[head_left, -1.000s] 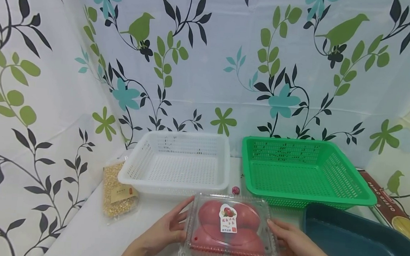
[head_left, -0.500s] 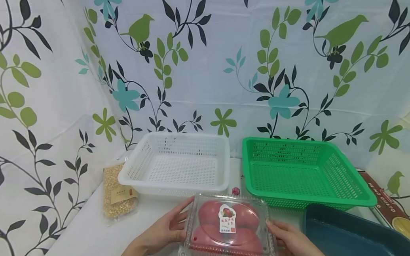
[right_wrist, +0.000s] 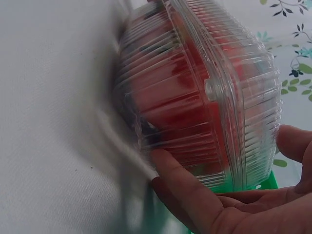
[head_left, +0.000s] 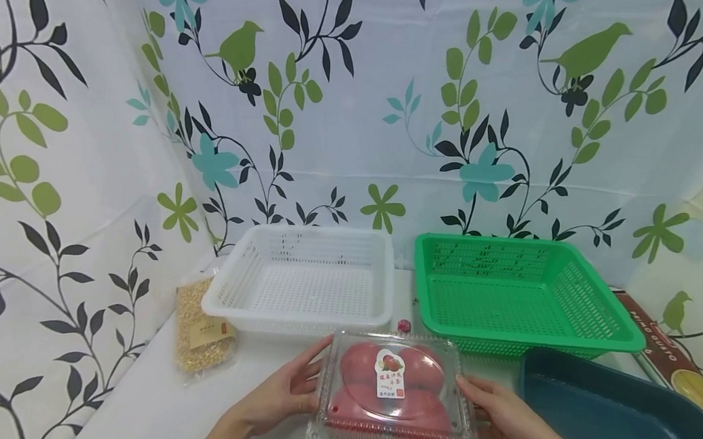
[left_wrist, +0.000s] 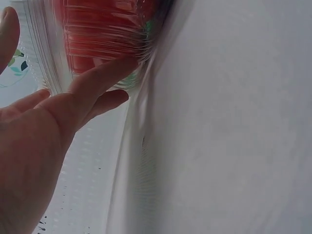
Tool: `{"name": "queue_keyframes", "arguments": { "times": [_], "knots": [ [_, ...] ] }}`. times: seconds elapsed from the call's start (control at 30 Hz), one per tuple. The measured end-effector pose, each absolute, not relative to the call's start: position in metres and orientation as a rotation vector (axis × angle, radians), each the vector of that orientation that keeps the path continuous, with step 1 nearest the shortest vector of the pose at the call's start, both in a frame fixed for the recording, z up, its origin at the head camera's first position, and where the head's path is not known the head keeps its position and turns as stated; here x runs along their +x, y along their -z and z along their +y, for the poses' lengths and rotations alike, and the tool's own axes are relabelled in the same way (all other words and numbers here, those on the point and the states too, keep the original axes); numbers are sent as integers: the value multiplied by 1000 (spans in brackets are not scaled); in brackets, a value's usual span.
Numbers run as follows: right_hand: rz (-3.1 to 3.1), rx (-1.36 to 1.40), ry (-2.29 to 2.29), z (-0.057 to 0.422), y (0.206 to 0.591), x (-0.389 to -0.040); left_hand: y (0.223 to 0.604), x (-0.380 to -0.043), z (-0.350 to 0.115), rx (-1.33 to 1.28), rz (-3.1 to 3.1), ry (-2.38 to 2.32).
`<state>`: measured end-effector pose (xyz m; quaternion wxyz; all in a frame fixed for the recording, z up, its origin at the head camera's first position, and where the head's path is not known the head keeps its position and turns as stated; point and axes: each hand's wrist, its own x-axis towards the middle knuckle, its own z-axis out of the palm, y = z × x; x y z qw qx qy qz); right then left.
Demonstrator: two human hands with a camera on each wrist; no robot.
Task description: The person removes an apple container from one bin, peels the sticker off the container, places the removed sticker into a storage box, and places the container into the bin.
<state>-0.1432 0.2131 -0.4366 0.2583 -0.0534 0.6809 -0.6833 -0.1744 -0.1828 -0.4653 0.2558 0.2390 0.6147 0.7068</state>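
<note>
A clear plastic clamshell box of red apples (head_left: 396, 413) sits low at the front middle of the head view. Its lid carries a white sticker (head_left: 390, 373) with a picture of red fruit. From the left side my left hand (head_left: 281, 395) holds the box, its fingers against the ribbed wall below the rim (left_wrist: 97, 83). On the opposite side my right hand (head_left: 512, 418) grips it, thumb by the lid and fingers (right_wrist: 183, 187) low on the wall. The box's underside lies close to the white tabletop; whether it touches is unclear.
Behind the box stand a white basket (head_left: 297, 328) and a green basket (head_left: 533, 341). A dark blue tray (head_left: 606, 428) is at right, partly before a brown packet (head_left: 655, 343). A bag of yellow kernels (head_left: 200, 328) lies left. A small reddish ball (head_left: 404, 326) lies behind the box.
The right side of the box and the right hand have shifted very slightly left. Both hands keep their hold, and the surrounding things have not moved.
</note>
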Motion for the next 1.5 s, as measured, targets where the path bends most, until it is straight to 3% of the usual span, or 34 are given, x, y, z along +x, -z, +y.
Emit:
{"name": "queue_keyframes", "arguments": {
  "times": [0.73, 1.03, 1.5],
  "knots": [
    [2145, -70, 1757, 228, 384, -156, 446, -168, -176, 629, 2046, -1904],
    [2293, -250, 1702, 211, 360, -169, 447, -162, -160, 661, 2373, -1869],
    [2299, -512, 1580, 166, 357, -185, 453, -163, -150, 676, 2500, -1799]
  ]
}}
